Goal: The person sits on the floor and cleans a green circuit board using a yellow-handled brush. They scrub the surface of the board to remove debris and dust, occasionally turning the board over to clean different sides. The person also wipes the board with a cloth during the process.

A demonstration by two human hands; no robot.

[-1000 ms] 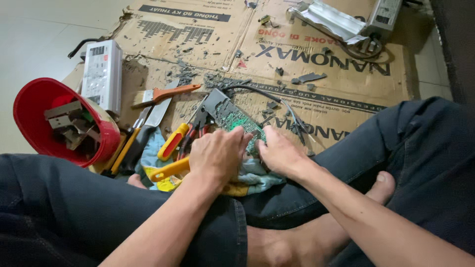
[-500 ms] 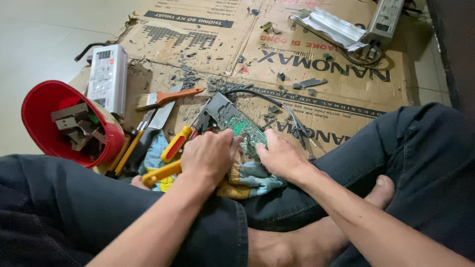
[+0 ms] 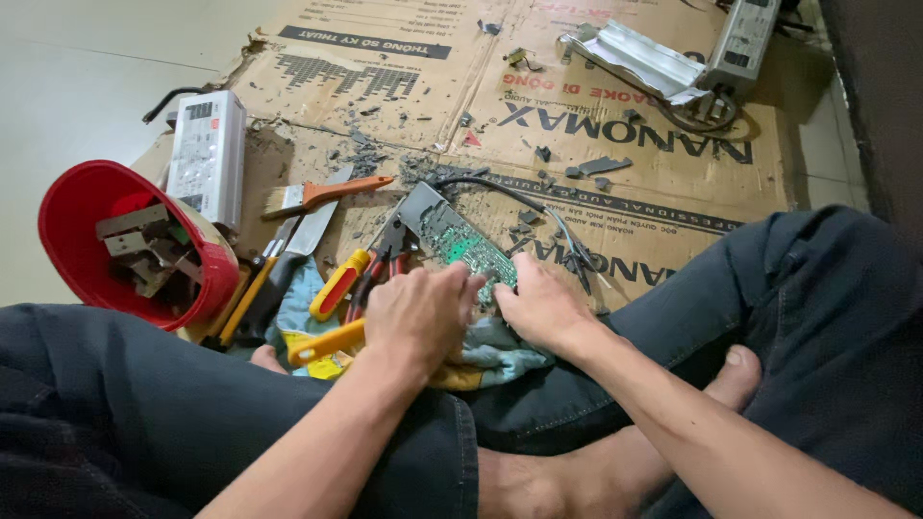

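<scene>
Flattened cardboard (image 3: 404, 106) covered the pale floor where the person sat cross-legged, dark bits of debris scattered over it. Both hands met at the near end of a green circuit board (image 3: 461, 242) that lay tilted on a blue-and-yellow cloth (image 3: 500, 351), its black cable trailing away across the cardboard. The left hand (image 3: 418, 317) was curled over the board's edge, fingers bent tight and closed on it. The right hand (image 3: 538, 306) pressed against the same end, fingers folded in; what they gripped could not be told. Just left of the board lay yellow-handled pliers (image 3: 336, 286), a paintbrush (image 3: 322, 195) and a red bowl (image 3: 77, 192) holding metal parts.
</scene>
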